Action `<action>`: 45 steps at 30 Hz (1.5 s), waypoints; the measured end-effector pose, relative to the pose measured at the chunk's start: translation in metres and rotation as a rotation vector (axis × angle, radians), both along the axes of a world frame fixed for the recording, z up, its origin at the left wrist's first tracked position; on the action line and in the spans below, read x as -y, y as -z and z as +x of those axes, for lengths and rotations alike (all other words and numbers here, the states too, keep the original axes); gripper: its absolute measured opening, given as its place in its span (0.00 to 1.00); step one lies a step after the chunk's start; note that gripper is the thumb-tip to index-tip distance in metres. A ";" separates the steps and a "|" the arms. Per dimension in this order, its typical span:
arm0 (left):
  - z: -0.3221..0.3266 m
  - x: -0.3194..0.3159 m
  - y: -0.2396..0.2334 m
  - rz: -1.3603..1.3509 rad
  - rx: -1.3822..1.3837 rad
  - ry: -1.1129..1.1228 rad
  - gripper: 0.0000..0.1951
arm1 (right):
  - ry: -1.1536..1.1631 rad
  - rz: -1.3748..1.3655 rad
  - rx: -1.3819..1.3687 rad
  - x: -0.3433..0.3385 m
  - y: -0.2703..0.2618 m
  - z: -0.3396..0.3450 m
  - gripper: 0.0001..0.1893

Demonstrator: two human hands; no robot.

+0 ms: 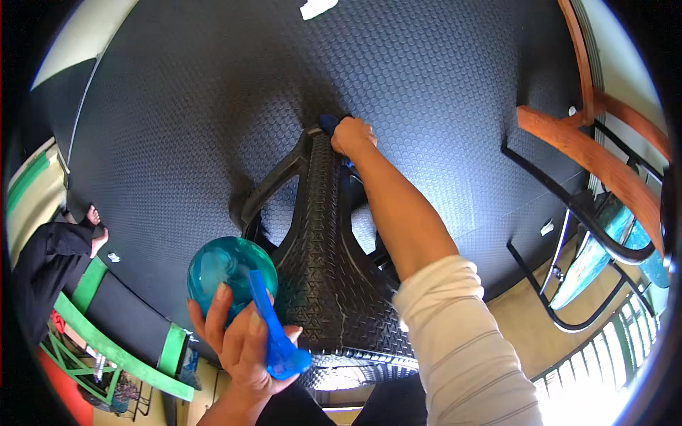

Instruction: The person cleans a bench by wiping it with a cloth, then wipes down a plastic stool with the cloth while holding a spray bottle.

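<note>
My left hand (240, 341) is closed around a spray bottle with a round, clear teal body (232, 277) and a blue trigger head (277, 335). It is beside the front part of a black textured plastic piece of furniture (319, 255), which has curved openings at its sides and a crack in its surface. My right arm reaches over the far end of that furniture. There my right hand (354, 138) grips a dark blue cloth (329, 123) against its edge.
Dark studded flooring (415, 64) surrounds the furniture. At left, a person's bare feet (96, 234) are near a green frame (117, 351). Black metal tubing (565, 199) and an orange wooden piece (597, 154) stand at right. White scraps (318, 7) lie on the floor.
</note>
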State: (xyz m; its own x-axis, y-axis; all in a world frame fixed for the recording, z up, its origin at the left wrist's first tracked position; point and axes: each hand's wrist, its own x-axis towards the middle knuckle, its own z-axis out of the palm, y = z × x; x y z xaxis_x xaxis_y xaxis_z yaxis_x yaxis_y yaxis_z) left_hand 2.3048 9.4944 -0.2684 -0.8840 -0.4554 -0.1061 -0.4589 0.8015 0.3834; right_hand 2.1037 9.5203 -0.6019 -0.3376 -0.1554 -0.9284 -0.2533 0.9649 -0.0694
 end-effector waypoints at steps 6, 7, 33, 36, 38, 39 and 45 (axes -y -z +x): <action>0.003 -0.005 0.004 0.037 -0.013 -0.080 0.26 | -0.114 -0.354 0.013 -0.059 -0.078 0.024 0.22; 0.004 -0.006 0.005 0.017 -0.014 -0.083 0.26 | -0.111 -0.353 0.011 -0.063 -0.075 0.022 0.22; -0.010 0.001 -0.003 0.261 0.007 -0.167 0.17 | -0.267 -0.475 0.092 -0.035 0.026 0.010 0.29; -0.011 0.000 -0.004 0.298 -0.011 -0.217 0.19 | -0.388 -0.087 0.109 0.006 0.043 0.007 0.29; -0.004 -0.001 -0.001 0.279 -0.038 -0.206 0.20 | -0.420 -0.103 0.098 0.023 0.013 0.017 0.27; -0.005 -0.002 -0.002 0.284 -0.047 -0.247 0.20 | -0.411 -0.095 0.020 0.016 0.005 0.013 0.25; -0.001 0.000 -0.002 0.607 -0.219 -0.489 0.28 | -0.531 -0.114 -0.030 0.029 0.012 0.020 0.22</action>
State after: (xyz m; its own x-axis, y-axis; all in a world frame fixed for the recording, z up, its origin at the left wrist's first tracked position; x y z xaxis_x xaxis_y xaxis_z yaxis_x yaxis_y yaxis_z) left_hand 2.3041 9.4940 -0.2660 -0.6291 -0.7143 -0.3067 -0.5676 0.1525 0.8090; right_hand 2.1241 9.4911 -0.6143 -0.2117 -0.4109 -0.8868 -0.7074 0.6905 -0.1510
